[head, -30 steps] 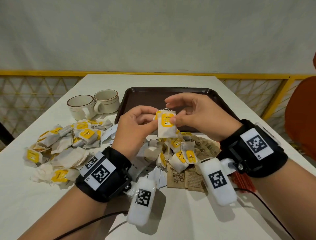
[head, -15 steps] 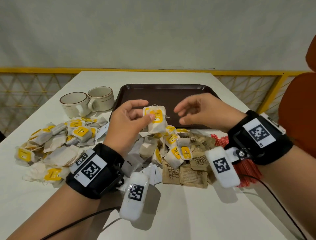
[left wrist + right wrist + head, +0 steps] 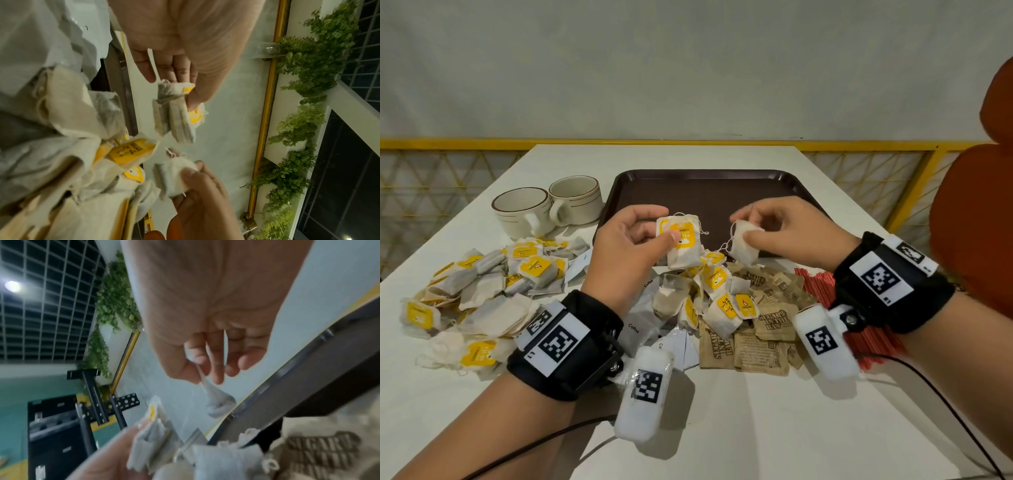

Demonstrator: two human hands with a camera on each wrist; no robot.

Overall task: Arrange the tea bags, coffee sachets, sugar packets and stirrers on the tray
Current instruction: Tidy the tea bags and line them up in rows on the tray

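Tea bags, light, soft, probably tearable: left hand (image 3: 633,246) pinched a stack (image 3: 681,243) by its top, right hand (image 3: 787,233) pinched one (image 3: 744,245), above tray (image 3: 722,178).

White surface (image 3: 722,428). Far centre: dark brown tray (image 3: 705,192). Far left: two cups (image 3: 544,205) side by side. Left and centre: heaped tea bags (image 3: 493,291). Near centre: coffee sachets (image 3: 637,325), brown sugar packets (image 3: 760,346). Right: red stirrers (image 3: 818,284).

— What does the right hand (image 3: 207,344) hold?
— It pinches a pale tea bag (image 3: 218,400) that hangs above the dark tray's (image 3: 308,386) rim.
— And lower down?
— The left hand (image 3: 107,457) grips tea bags; brown sugar packets (image 3: 322,451) lie on the right.
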